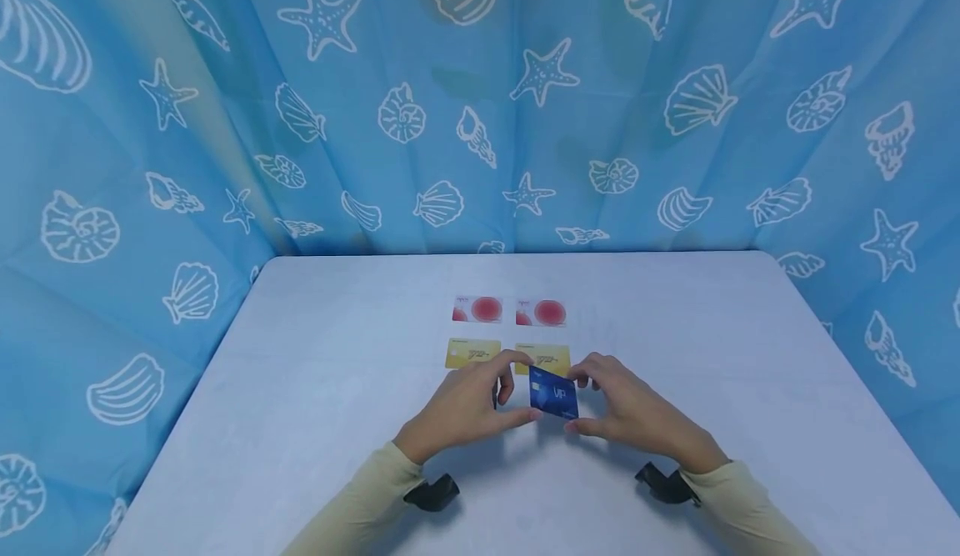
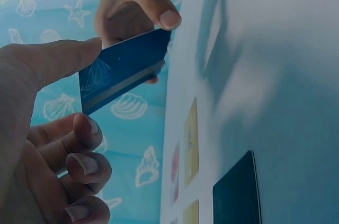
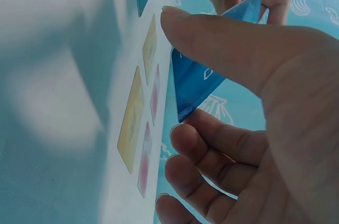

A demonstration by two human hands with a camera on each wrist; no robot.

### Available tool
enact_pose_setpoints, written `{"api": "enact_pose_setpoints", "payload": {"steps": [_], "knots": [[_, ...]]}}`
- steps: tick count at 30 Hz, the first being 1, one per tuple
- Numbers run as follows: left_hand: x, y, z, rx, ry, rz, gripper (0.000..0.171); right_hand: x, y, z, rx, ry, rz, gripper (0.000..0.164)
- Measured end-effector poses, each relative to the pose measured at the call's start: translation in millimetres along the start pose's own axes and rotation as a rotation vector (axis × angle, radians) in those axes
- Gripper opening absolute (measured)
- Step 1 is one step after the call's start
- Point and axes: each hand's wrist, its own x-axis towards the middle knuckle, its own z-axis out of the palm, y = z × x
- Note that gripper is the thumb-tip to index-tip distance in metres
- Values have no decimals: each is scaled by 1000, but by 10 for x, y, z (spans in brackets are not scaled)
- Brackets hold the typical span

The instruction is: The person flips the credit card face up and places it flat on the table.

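A dark blue card with "VIP" printed on it is held up and tilted above the table, between both hands. My left hand pinches its left end, thumb at one corner and index finger at another. On the opposite end, my right hand grips the card with thumb and index fingertip at the corners. The left wrist view shows the card's back with a grey stripe. A second blue card lies on the table, mostly hidden behind my left hand in the head view.
Two yellow cards lie side by side on the white table just beyond my hands. Behind them sit two white cards with red circles. A blue shell-patterned curtain hangs around the table's back and sides.
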Motion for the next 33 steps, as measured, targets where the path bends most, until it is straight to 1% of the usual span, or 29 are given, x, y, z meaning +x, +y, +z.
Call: {"api": "enact_pose_setpoints", "payload": {"steps": [7, 16, 21, 33], "knots": [[-2, -16, 12, 27, -11, 16, 66, -19, 26, -33, 7, 8, -1, 65], [1, -29, 19, 44, -5, 31, 61, -29, 47, -56, 13, 11, 0, 65], [6, -33, 21, 56, -9, 27, 61, -30, 56, -68, 15, 18, -5, 63], [23, -52, 23, 68, -42, -6, 63, -26, 74, -79, -4, 25, -20, 61]]}}
